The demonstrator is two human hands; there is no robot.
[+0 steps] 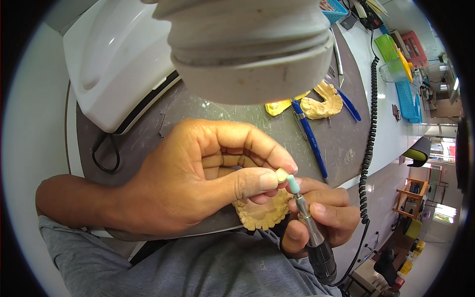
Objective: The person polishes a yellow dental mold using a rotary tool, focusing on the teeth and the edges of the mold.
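Note:
Between the thumb and index fingertip of my left hand (193,173) is a small cream-coloured piece like a dental crown (282,174). My right hand (334,210) is wrapped round a dental handpiece (315,237) with a metal nose and black rear. Its pale blue-green grinding tip (293,185) is at the crown's edge, touching or nearly so. Under my left fingers, at the table's near edge, lies a yellowish plaster dental model (261,219), partly hidden by both hands.
A large white ribbed suction hose (252,59) hangs over the grey work surface (148,143). At far left stands a white machine (118,59). Beyond my hands lie a blue pen (312,141) and another plaster model (324,104). A coiled black cord (368,153) runs along the right.

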